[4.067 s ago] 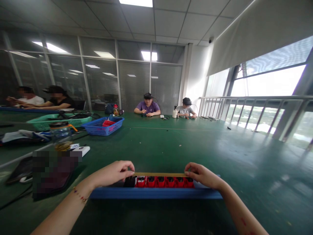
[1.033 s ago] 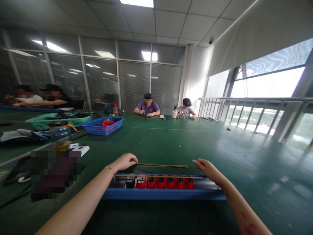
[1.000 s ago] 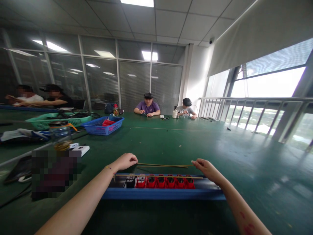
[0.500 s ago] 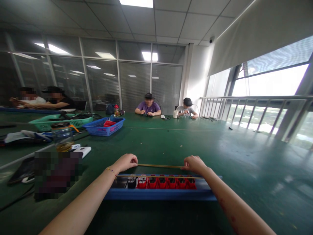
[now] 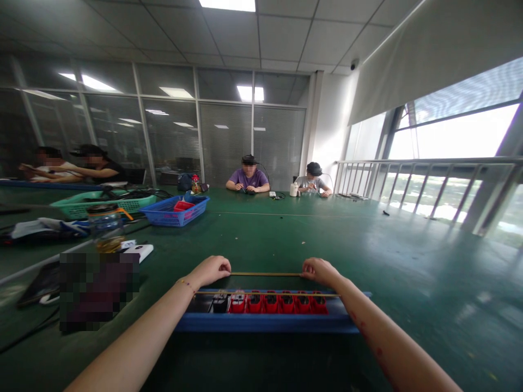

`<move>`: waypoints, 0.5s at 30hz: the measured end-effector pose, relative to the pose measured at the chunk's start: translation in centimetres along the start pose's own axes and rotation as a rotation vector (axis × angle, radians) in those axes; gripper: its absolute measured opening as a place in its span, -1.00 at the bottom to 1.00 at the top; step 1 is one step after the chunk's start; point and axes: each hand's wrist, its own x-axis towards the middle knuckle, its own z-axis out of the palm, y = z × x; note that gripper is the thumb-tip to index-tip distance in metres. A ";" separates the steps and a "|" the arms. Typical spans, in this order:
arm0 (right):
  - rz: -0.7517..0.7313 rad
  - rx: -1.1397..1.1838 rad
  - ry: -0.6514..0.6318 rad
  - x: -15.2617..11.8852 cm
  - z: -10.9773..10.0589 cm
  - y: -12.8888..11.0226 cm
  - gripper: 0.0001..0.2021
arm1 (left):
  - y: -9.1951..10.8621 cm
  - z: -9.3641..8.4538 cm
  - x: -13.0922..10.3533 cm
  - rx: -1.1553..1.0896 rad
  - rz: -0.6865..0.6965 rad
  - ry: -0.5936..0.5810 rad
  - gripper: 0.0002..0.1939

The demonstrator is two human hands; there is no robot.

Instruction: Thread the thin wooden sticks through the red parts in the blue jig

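Observation:
A thin yellowish cord is stretched level between my two hands, just beyond a long blue tray. My left hand pinches its left end. The right end is pinched by my right hand. The blue tray lies across the table below my wrists, holding a black box and several red boxes in a row with dark things inside. Another yellowish strand runs along the tray's far side, over the tops of the boxes.
On the left are a blue basket, a green basket, a glass jar, a white device and a dark pouch. People sit at the far side and far left. A white bottle stands near the far edge.
My right hand has shifted very slightly to the left and up with its end of the cord. My left hand has hardly moved.

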 end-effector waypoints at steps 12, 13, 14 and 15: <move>0.018 0.022 0.022 0.2 0.8 0.4 -0.86 | 6.3 -6.6 -4.4 -0.016 0.040 -0.255 -0.68; 0.018 0.024 0.021 0.1 0.7 0.3 -0.86 | 7.0 -7.0 -5.0 -0.003 0.046 -0.280 -0.73; 0.018 0.027 0.019 0.1 0.7 0.3 -0.87 | 7.5 -7.2 -5.5 0.016 0.046 -0.287 -0.76; 0.018 0.030 0.017 0.1 0.7 0.3 -0.87 | 7.9 -7.3 -5.9 0.037 0.040 -0.283 -0.80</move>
